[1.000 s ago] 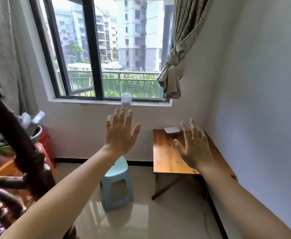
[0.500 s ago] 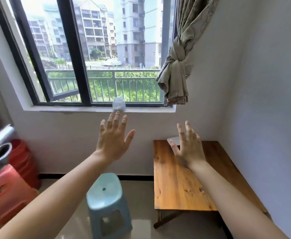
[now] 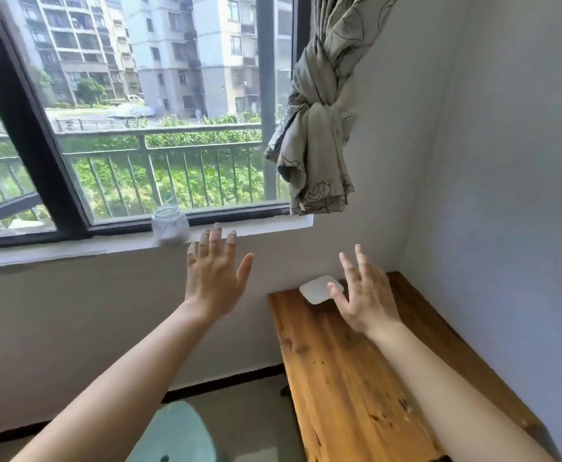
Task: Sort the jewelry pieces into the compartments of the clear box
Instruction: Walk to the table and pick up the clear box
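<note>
A small pale box (image 3: 319, 289) with rounded corners lies at the far end of the wooden table (image 3: 356, 378), near the wall. No jewelry pieces show in this view. My right hand (image 3: 366, 295) is raised above the table with fingers spread, its thumb just in front of the box, holding nothing. My left hand (image 3: 216, 275) is held up to the left of the table, below the window sill, fingers apart and empty.
A glass jar (image 3: 170, 225) stands on the white window sill (image 3: 72, 251). A knotted curtain (image 3: 316, 128) hangs above the table's far end. A light blue stool (image 3: 179, 435) sits on the floor left of the table. White walls close the right side.
The view has come closer to the window and table. Both hands stay raised and spread; the right one now hovers beside the pale box. The clutter at the left has left the view.
</note>
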### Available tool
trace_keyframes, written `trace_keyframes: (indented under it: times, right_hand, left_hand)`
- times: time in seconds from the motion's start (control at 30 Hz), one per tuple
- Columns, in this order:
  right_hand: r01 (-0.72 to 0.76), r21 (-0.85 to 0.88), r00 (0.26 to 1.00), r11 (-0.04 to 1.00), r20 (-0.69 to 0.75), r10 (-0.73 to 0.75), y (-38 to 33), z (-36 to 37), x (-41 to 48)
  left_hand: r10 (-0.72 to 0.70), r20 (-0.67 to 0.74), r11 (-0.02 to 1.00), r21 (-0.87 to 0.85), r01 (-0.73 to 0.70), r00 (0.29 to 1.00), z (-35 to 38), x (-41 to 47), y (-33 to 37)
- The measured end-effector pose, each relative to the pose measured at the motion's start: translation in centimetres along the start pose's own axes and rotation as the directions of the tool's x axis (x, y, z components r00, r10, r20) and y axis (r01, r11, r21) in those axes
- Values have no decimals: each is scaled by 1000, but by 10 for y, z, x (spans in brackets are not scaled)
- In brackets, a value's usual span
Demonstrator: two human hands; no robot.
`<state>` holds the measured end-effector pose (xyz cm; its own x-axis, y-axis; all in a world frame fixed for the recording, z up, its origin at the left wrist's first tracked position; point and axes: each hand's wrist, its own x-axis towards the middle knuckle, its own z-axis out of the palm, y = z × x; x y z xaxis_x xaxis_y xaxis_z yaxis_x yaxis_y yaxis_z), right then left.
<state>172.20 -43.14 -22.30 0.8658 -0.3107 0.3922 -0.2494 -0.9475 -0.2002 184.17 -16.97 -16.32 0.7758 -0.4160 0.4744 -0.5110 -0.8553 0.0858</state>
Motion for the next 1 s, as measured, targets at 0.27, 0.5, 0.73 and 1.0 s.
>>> trace_keyframes:
  times: [0.27, 0.5, 0.73, 1.0]
  right_hand:
    - [-371, -161, 925, 915, 22, 379, 41, 45, -23]
    - [-553, -171, 817, 816, 83, 571, 94, 89, -52]
    - [-594, -172, 760, 786, 202, 618, 134, 138, -20]
    - [-620, -147, 722, 771, 276, 634, 136, 174, 32]
  left_hand:
    - [289, 204, 953, -150, -262, 935, 122, 59, 32]
    - [375, 336, 922, -231, -310, 864, 215, 56, 72]
    - [328, 477, 945, -159, -286, 815, 279, 70, 75]
    - [367, 554, 928, -163, -335, 747, 328, 128, 79]
